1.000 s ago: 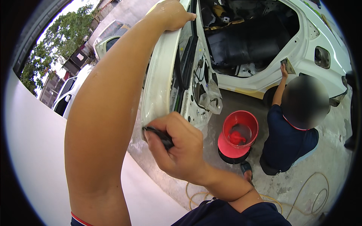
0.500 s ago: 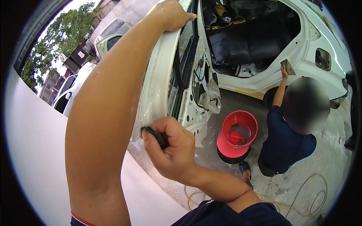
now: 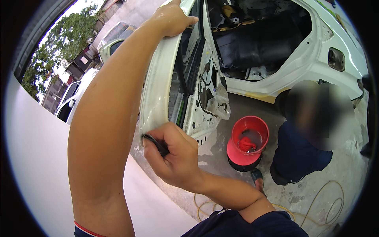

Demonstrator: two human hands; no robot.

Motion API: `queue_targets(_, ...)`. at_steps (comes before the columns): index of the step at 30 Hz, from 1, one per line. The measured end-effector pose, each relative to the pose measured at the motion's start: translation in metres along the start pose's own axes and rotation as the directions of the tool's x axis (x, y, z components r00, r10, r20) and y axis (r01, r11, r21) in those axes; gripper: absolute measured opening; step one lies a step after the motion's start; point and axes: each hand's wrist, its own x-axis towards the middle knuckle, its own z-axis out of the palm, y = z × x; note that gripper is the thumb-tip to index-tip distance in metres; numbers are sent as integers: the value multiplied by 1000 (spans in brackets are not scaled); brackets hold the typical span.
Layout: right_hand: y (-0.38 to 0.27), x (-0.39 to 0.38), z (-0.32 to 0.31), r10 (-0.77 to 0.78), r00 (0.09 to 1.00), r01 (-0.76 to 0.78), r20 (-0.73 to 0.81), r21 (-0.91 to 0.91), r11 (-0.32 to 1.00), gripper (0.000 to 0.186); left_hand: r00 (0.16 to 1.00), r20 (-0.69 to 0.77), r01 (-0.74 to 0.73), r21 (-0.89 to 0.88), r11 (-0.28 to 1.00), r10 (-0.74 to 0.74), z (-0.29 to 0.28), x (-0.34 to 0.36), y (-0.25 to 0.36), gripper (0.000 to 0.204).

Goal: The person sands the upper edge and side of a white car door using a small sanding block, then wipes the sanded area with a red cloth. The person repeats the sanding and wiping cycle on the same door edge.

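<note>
A white car door (image 3: 158, 91) stands open in front of me, its inner side stripped, with holes and clear plastic sheeting showing. My left hand (image 3: 171, 19) grips the door's far upper edge, thumb laid over the window frame; its other fingers are mostly hidden. At the near end of the door, my right hand (image 3: 175, 154) is closed on a folded piece of dark sandpaper (image 3: 158, 146). The sandpaper is pressed against the door's edge, largely covered by my fingers and thumb.
A red bucket (image 3: 234, 132) with water and a red cloth stands right of the door, by a red round piece with a black base (image 3: 241, 160). A co-worker (image 3: 298, 154) crouches by the white car body (image 3: 272, 89). A yellowish hose (image 3: 342, 197) crosses the floor.
My right hand has shifted slightly left with the sandpaper, and the door sits a little further left in view. The co-worker's raised hand has dropped out of sight from the car panel.
</note>
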Motion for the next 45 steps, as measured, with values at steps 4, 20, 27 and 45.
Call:
queue_targets(4,1,4,1,-14,999,14,36,-24,1000,12,998,-60,14,-52,999,-18,1,-4,0,91)
queue_targets(20,170,-179,-253,735,612,-786,-292,-326,525,15,988,36,152,9,988,-153,-21,-27,22,103)
queue_targets(27,291,-169,-354,777,443,-728,-447,-685,21,33,993,-117,3,94,996,8,-4,-22,-3,86)
queue_targets(45,475,-303,-462,949,-311,116,-56,-993,-21,57,926,290,329,-313,891,-241,74,-111,40,63)
